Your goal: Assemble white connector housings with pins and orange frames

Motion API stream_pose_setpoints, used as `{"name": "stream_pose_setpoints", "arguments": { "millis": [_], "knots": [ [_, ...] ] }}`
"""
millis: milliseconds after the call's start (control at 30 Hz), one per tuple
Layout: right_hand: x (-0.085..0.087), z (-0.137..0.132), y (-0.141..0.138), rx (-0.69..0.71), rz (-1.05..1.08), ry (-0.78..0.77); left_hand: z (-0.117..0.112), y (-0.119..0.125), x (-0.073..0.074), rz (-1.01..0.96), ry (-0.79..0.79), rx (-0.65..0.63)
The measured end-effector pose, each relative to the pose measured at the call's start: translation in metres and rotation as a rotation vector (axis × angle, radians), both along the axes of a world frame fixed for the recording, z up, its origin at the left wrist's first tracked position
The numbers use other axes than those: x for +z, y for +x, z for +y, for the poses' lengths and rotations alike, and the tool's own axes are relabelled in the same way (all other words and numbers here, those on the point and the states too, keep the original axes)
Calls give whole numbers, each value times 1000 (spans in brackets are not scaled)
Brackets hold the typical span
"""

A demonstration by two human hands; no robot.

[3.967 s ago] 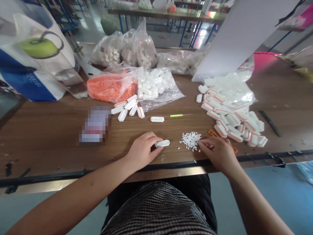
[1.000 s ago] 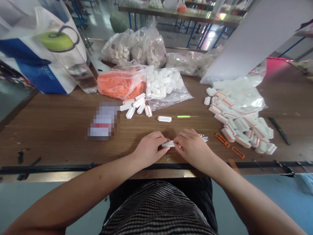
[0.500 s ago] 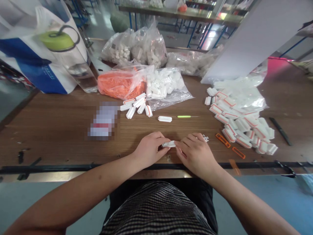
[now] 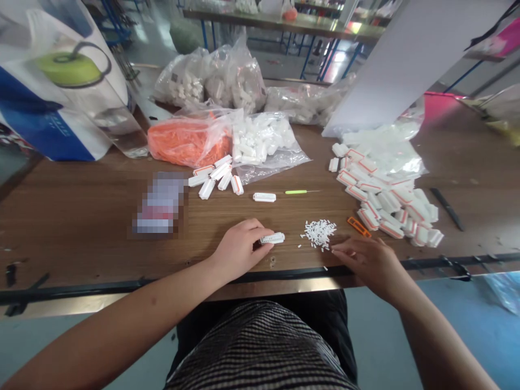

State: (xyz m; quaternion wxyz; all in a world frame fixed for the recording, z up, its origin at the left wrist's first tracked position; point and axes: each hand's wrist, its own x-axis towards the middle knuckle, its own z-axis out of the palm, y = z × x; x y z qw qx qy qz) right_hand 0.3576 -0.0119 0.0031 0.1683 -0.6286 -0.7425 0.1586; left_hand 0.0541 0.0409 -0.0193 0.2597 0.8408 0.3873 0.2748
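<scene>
My left hand [image 4: 244,246] pinches one end of a narrow white plastic housing [image 4: 273,238] with a row of small holes along it, just above the tabletop. My right hand [image 4: 365,262] is open, its fingers stretched toward the left, low over the table. Its fingertips lie beside the right edge of a heap of tiny white plastic pins [image 4: 320,233]. A few pins lie loose around the heap. An orange plastic frame [image 4: 359,227] rests just behind my right hand. Farther back, another white housing [image 4: 264,197] lies beside a thin green-handled needle tool [image 4: 296,192].
Several white housings with orange trim [image 4: 390,200] are piled at the right, near a black pen-like tool [image 4: 447,208]. More housings [image 4: 221,172] lie before bags of orange parts [image 4: 190,140] and white parts [image 4: 260,141]. A green-lidded bottle [image 4: 69,70] stands at the left.
My right hand has let go of the white housing and moved right, uncovering the pin heap and covering a second orange frame. My left hand still holds the housing. The whole view has shifted slightly.
</scene>
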Motion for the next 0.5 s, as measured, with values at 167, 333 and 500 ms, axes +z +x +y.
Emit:
{"name": "stream_pose_setpoints", "arguments": {
  "millis": [167,333,500],
  "knots": [
    [-6,-5,-2,3,-85,27,1,1,0,-23,1,-4],
    [-7,0,-4,-114,-108,-35,1,-1,3,-12,-4,-10],
    [-4,-2,-4,-174,-83,-65,1,-1,1,-23,-8,-5]
  ]
}}
